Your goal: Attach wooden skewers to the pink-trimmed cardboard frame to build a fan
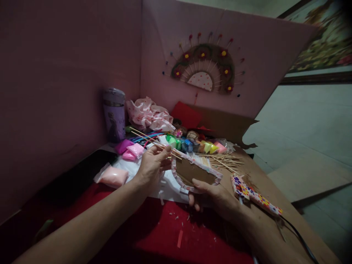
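Note:
My left hand (151, 163) is closed on thin wooden sticks (144, 135), pinched between thumb and fingers. They point up and to the left, with their lower ends by the corner of a cardboard piece (195, 171). That piece is roughly a half circle, brown in the middle, with pinkish patterned fabric folded over its edge. My right hand (217, 196) grips its lower edge, thumb on top and fingers underneath. Whether the sticks touch the cardboard I cannot tell. Behind it lie more wooden sticks (227, 161) in a loose pile.
A flower-patterned glue gun (254, 196) with a cord lies at right on cardboard. Clay packets (112, 176), a purple tumbler (114, 115) and crumpled fabric (150, 113) stand left and behind. A fan-shaped decoration (203, 55) hangs on the pink board. Scraps dot the red cloth (165, 234).

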Available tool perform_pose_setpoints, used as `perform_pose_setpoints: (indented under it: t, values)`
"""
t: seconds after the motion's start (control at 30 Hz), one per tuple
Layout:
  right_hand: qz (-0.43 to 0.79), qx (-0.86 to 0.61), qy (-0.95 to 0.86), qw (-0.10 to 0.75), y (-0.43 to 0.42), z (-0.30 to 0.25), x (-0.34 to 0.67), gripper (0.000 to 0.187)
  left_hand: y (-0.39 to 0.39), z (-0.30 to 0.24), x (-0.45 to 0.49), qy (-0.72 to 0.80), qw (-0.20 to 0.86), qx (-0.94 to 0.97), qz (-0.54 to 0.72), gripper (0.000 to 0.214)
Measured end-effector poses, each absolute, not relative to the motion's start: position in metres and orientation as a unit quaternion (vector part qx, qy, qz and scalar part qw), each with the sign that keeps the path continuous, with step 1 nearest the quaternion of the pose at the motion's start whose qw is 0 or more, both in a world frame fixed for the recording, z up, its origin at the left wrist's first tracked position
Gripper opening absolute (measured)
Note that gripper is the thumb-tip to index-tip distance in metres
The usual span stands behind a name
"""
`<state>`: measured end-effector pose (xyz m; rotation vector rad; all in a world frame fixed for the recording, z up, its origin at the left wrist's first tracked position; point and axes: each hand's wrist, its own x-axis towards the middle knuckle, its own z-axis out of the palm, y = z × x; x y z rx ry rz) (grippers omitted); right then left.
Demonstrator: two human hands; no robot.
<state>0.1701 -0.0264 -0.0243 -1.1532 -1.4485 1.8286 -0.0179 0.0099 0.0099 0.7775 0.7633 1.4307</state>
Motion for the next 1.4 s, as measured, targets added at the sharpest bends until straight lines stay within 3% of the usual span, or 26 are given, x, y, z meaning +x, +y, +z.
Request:
perform_pose_setpoints:
  t: [1.4]
  values:
    - [0.751, -0.333, -0.458, 0.339, -0.025, -0.034, 0.159, 0.058, 0.015, 0.008, -0.013, 0.343, 0.593, 0.295, 0.666, 0.036]
